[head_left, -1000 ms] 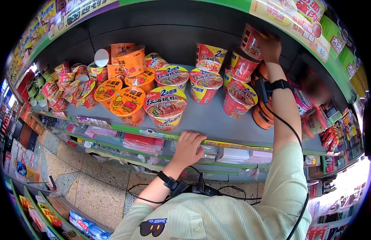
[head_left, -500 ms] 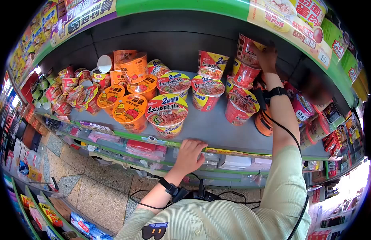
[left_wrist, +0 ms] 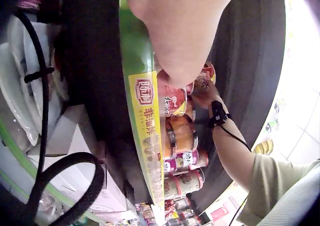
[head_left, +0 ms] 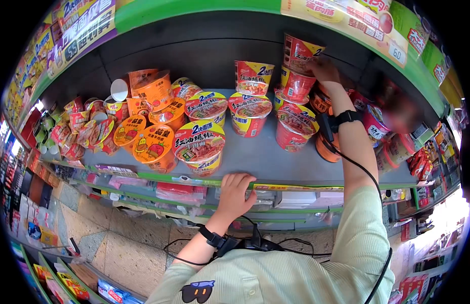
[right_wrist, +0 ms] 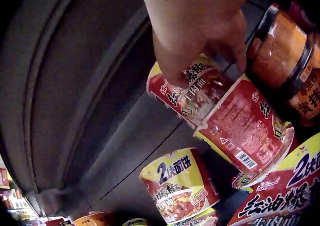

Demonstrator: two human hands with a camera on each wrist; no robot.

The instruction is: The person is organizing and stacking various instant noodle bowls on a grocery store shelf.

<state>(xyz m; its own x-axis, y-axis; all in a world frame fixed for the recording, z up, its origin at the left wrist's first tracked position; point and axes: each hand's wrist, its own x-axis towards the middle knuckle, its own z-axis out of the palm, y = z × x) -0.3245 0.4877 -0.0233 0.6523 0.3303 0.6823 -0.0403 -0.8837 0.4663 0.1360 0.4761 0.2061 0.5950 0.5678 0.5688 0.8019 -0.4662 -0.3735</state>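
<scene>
In the head view my right hand point(head_left: 323, 71) holds a red and yellow instant noodle cup point(head_left: 300, 53) from its right side. That cup stands on top of another noodle cup point(head_left: 297, 85) of the same kind, at the back of the shelf. The right wrist view shows the thumb and fingers around the upper cup point(right_wrist: 167, 93), whose end meets the lower cup point(right_wrist: 245, 128). My left hand point(head_left: 236, 195) rests on the green front edge of the shelf, holding nothing. In the left wrist view it covers part of that edge point(left_wrist: 142, 101).
Left of the stack stand more red noodle cups point(head_left: 250, 109), then orange cups point(head_left: 154, 144). Dark-banded orange tubs point(head_left: 327, 147) sit beneath my right forearm. The upper shelf's green edge point(head_left: 204, 12) runs overhead. A black cable point(head_left: 364, 175) trails along the right arm.
The upper cup, tilted and offset to the right a second ago, now lines up more closely over the lower cup, my right hand still on it. The left hand stays at the shelf edge.
</scene>
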